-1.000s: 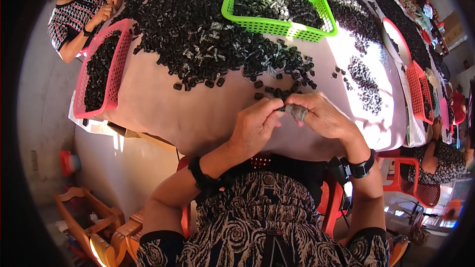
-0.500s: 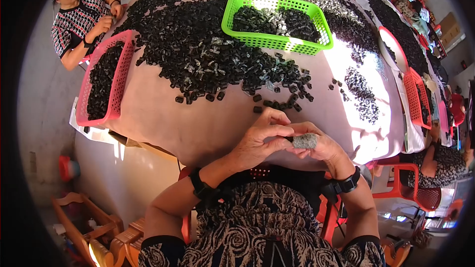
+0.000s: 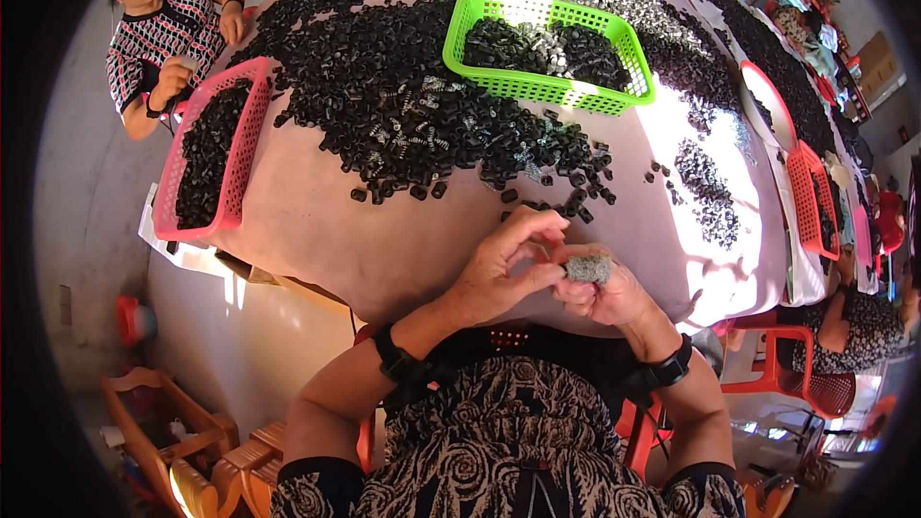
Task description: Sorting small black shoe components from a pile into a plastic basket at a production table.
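Observation:
My two hands meet over the table's near edge. My right hand (image 3: 624, 299) is curled, with a grey fuzzy wrap (image 3: 589, 270) on what looks like its thumb. My left hand (image 3: 491, 273) has its thumb and fingers bent together, their tips against the right hand beside the wrap. Whatever they pinch is too small and hidden to make out. Just beyond my fingers lie a few loose small black parts (image 3: 578, 203). They trail off a broad heap of such black parts (image 3: 384, 115), with small metal springs (image 3: 422, 134) scattered over it.
A green plastic basket (image 3: 523, 84) holding black parts sits on the heap. At left, a pink basket (image 3: 247, 158) of parts stands near a co-worker (image 3: 177, 24). To the right are a red basket (image 3: 804, 194) and a red chair (image 3: 782, 364).
My right fingers have curled in more, and the grey wrap has tilted upward. The dark bit between my hands no longer shows. The co-worker's hands have moved apart.

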The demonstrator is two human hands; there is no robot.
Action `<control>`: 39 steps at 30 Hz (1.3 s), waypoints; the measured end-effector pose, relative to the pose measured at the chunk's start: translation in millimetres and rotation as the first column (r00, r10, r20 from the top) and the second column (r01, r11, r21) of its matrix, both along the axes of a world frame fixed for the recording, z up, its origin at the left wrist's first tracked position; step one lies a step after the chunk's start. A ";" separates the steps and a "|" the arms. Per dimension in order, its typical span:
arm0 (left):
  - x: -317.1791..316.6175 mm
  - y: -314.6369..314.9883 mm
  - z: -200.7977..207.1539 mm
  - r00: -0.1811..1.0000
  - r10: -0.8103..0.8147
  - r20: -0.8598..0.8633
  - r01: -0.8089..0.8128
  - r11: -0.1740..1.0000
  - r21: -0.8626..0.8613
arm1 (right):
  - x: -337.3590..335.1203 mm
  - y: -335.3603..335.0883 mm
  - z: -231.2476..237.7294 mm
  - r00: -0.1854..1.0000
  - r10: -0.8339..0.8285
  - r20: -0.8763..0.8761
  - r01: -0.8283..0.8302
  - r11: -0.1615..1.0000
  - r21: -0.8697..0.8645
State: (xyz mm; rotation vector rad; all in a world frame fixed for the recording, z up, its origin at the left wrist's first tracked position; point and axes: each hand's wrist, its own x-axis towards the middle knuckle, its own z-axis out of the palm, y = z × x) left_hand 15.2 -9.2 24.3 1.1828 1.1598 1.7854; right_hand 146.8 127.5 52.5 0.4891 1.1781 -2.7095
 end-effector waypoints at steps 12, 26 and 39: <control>-23.1 8.0 -22.3 0.846 0.534 0.014 -0.531 0.843 -0.084 | -61.3 94.8 21.1 0.980 -0.136 0.142 0.056 0.886 0.461; -33.6 6.3 -16.3 0.748 0.641 0.172 -0.641 0.765 -0.060 | -80.1 61.7 -6.4 0.984 -0.043 -0.173 0.178 0.320 0.930; -32.6 5.9 -23.4 0.774 0.625 0.105 -0.620 0.781 -0.081 | -99.1 17.7 1.9 0.972 0.230 -0.044 0.118 -0.321 0.940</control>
